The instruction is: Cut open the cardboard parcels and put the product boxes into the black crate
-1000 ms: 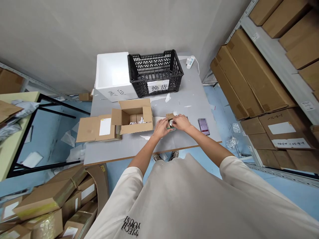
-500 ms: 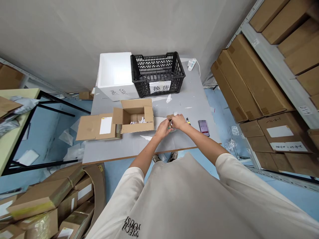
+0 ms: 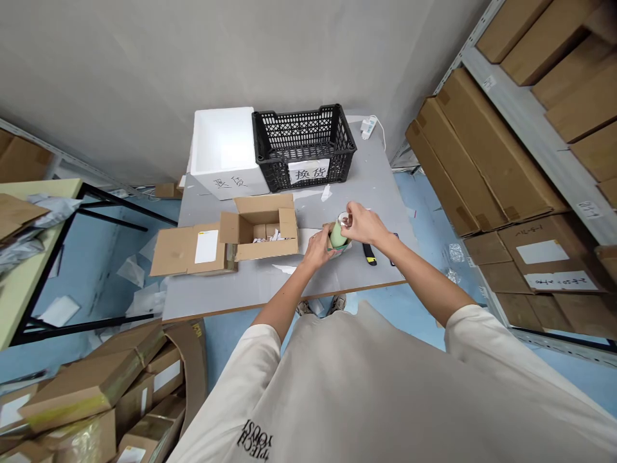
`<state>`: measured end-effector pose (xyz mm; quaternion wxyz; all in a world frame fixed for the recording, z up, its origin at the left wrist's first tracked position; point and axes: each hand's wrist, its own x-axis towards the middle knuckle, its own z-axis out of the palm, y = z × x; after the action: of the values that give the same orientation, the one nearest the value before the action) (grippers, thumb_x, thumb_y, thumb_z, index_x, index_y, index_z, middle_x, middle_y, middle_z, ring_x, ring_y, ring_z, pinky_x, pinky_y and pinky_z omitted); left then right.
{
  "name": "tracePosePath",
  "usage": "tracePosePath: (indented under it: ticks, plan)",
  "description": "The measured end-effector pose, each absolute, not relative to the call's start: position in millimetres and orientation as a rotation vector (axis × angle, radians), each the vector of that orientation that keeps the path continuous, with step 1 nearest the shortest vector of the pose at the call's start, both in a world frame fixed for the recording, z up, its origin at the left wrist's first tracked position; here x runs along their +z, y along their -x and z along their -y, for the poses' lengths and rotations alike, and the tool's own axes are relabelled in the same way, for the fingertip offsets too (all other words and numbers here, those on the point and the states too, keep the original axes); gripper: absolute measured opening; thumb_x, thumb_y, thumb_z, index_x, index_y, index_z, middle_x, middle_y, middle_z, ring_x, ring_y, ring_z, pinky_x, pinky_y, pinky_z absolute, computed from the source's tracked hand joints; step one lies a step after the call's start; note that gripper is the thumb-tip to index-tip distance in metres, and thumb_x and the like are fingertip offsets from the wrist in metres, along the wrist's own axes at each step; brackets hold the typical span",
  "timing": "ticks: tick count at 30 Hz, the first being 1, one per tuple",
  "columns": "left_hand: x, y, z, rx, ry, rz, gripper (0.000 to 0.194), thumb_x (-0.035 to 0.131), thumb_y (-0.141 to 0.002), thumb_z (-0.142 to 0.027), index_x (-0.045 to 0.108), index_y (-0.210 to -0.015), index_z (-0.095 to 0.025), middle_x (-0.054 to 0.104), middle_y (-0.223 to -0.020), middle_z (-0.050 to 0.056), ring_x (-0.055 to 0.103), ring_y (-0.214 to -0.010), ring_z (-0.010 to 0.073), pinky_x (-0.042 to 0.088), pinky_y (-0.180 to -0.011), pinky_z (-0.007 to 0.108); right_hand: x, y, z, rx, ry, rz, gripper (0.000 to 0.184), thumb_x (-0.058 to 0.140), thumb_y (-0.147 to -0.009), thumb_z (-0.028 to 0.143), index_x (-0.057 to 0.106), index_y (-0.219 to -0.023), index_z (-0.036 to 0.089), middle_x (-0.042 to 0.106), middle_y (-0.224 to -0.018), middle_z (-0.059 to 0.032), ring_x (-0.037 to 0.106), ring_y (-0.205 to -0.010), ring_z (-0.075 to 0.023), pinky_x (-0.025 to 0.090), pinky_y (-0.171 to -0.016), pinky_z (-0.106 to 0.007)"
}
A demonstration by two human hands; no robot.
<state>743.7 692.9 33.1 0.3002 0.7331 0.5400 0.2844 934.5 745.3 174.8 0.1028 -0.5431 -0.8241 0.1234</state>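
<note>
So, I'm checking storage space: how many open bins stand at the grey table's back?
2: a white rectangular foam box at left, a black latticed plastic crate beside it on right.

The right hand (image 3: 365, 223) has lifted, drawing a pale green bottle (image 3: 339, 236) partway out of the small box (image 3: 342, 249), where before only its round top showed. The right forearm now covers most of the phone (image 3: 392, 260), while the cutter (image 3: 370, 256), earlier largely hidden, shows beside that arm.

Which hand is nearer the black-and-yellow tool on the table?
Right. The right hand is just beyond the tool, gripping the green container; the left hand is farther off, to the tool's left.
</note>
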Motion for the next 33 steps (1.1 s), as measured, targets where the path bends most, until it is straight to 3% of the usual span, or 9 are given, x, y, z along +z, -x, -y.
tracePosePath:
  ticks: [6,9,12,17,21,25,30,33]
  plan:
    - [44,-747,-689,0.684,-1.902,-1.529,0.109,0.085,-0.073,-0.049,0.026,-0.162,-0.026,0.050,-0.152,0.018,0.045,-0.144,0.0406,0.028,-0.119,0.058,226,-948,-763,0.463,1.432,2.228,0.041,0.063,-0.078,0.034,0.048,-0.114,0.023,0.067,-0.096,-0.0059,0.058,-0.075,-0.0234,0.040,-0.068,-0.033]
    - [61,-744,-687,0.774,-1.852,-1.556,0.101,0.078,-0.080,-0.056,0.027,-0.162,-0.027,0.041,-0.160,0.018,0.035,-0.150,0.0394,0.024,-0.121,0.059,237,-949,-768,0.520,1.396,2.173,0.040,0.064,-0.076,0.033,0.047,-0.111,0.024,0.067,-0.091,-0.0039,0.058,-0.074,-0.0222,0.040,-0.068,-0.032]
    - [91,-741,-689,0.930,-1.827,-1.533,0.083,0.069,-0.089,-0.058,0.034,-0.159,-0.029,0.041,-0.160,0.016,0.035,-0.150,0.0356,0.029,-0.119,0.054,242,-949,-772,0.555,1.362,2.113,0.039,0.065,-0.076,0.033,0.046,-0.110,0.024,0.067,-0.089,-0.0026,0.058,-0.075,-0.0218,0.041,-0.071,-0.032]
    - [134,-740,-701,1.118,-1.851,-1.530,0.073,0.078,-0.082,-0.057,0.054,-0.145,-0.029,0.057,-0.138,0.012,0.052,-0.131,0.0326,0.041,-0.110,0.046,246,-941,-778,0.642,1.323,2.017,0.039,0.066,-0.078,0.036,0.046,-0.109,0.025,0.065,-0.087,-0.0006,0.058,-0.074,-0.0197,0.042,-0.071,-0.032]
    - [140,-742,-703,1.105,-1.813,-1.552,0.069,0.087,-0.074,-0.048,0.061,-0.133,-0.025,0.063,-0.116,0.009,0.061,-0.108,0.0281,0.048,-0.098,0.042,232,-934,-782,0.708,1.340,1.921,0.037,0.069,-0.079,0.037,0.048,-0.107,0.025,0.066,-0.091,-0.0006,0.058,-0.072,-0.0184,0.044,-0.072,-0.033]
    - [129,-742,-696,1.097,-1.700,-1.590,0.059,0.086,-0.075,-0.041,0.067,-0.128,-0.025,0.065,-0.109,0.008,0.063,-0.102,0.0261,0.051,-0.091,0.039,199,-931,-783,0.826,1.357,1.774,0.039,0.073,-0.079,0.044,0.052,-0.107,0.025,0.067,-0.098,-0.0024,0.061,-0.076,-0.0185,0.049,-0.076,-0.035]
    - [118,-736,-694,1.206,-1.292,-1.475,0.061,0.081,-0.079,-0.053,0.069,-0.128,-0.020,0.068,-0.119,0.012,0.066,-0.098,0.0250,0.053,-0.087,0.038,153,-931,-772,1.129,1.228,1.488,0.050,0.070,-0.082,0.055,0.058,-0.122,0.026,0.066,-0.128,-0.0085,0.068,-0.094,-0.0207,0.056,-0.087,-0.040]
    - [119,-733,-697,1.262,-1.102,-1.275,0.060,0.076,-0.083,-0.061,0.071,-0.124,-0.018,0.072,-0.121,0.012,0.067,-0.104,0.0261,0.053,-0.091,0.038,135,-927,-757,1.322,1.179,1.448,0.052,0.076,-0.079,0.053,0.067,-0.120,0.022,0.070,-0.124,-0.0110,0.067,-0.110,-0.0252,0.054,-0.100,-0.045]
